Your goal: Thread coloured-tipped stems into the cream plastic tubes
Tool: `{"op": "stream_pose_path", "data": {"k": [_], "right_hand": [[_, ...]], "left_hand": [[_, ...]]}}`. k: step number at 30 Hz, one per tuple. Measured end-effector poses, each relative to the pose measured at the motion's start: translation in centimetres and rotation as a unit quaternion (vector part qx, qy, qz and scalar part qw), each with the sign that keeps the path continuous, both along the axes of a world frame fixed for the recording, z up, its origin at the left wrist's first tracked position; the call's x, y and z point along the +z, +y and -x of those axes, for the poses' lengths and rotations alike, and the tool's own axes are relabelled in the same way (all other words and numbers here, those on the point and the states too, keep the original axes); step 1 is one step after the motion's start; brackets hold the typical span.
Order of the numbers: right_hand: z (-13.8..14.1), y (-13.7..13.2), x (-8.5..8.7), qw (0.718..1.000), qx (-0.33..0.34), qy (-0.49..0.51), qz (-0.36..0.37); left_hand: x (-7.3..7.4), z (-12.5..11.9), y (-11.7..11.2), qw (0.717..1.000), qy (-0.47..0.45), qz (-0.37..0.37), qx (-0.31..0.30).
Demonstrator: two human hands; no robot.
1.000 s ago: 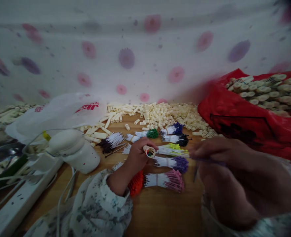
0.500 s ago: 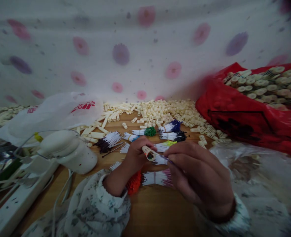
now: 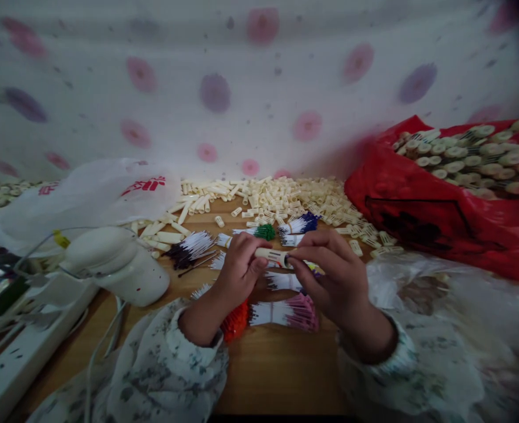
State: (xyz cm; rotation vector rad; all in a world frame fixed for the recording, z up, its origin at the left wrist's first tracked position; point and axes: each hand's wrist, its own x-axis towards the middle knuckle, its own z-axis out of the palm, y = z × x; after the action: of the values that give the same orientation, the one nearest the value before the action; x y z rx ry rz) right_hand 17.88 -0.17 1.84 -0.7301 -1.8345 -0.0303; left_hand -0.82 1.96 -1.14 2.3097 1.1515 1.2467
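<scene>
While face to face, left hand (image 3: pixel 237 267) and right hand (image 3: pixel 336 276) at one tube (image 3: pixel 271 255).

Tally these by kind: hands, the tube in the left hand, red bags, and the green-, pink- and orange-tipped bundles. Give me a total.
Hands: 2, left hand and right hand
Held tube: 1
Red bag: 1
Green-tipped bundle: 1
Pink-tipped bundle: 1
Orange-tipped bundle: 1, partly hidden
Total: 7
</scene>
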Motion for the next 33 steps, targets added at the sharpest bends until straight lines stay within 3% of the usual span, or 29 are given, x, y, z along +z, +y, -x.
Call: {"op": "stream_pose_path", "data": {"k": [4,12,18,24,27,29,33], "right_hand": [[0.0,0.2,-0.1,1.000,-0.004,0.008,0.008],[0.7,0.3,-0.7,0.992,0.005,0.075,0.106],[1.4,0.2,-1.4,0.972,0.023,0.151,0.177],[1.0,0.4,-1.3,0.953,0.091,0.193,0.217],[-2.0,2.1,-0.9,0.967,0.076,0.139,0.198],[-4.4,3.6,-1.2,0.979,0.010,0.060,0.197],[-6.6,5.3,-2.5,0.946,-0.085,-0.147,0.277]], "left_hand": [[-0.1,-0.2,0.0,0.998,0.004,-0.050,0.037],[-0.1,-0.1,-0.1,0.986,0.018,-0.123,0.112],[-0.1,-0.1,-0.1,0.980,0.044,-0.129,0.143],[-0.2,-0.1,0.0,0.986,0.029,-0.098,0.134],[-0.5,-0.2,0.3,0.995,-0.010,-0.023,0.096],[-0.6,-0.4,0.5,0.995,-0.050,0.052,0.074],[-1.0,-0.8,0.8,0.984,-0.060,0.156,0.056]]}}
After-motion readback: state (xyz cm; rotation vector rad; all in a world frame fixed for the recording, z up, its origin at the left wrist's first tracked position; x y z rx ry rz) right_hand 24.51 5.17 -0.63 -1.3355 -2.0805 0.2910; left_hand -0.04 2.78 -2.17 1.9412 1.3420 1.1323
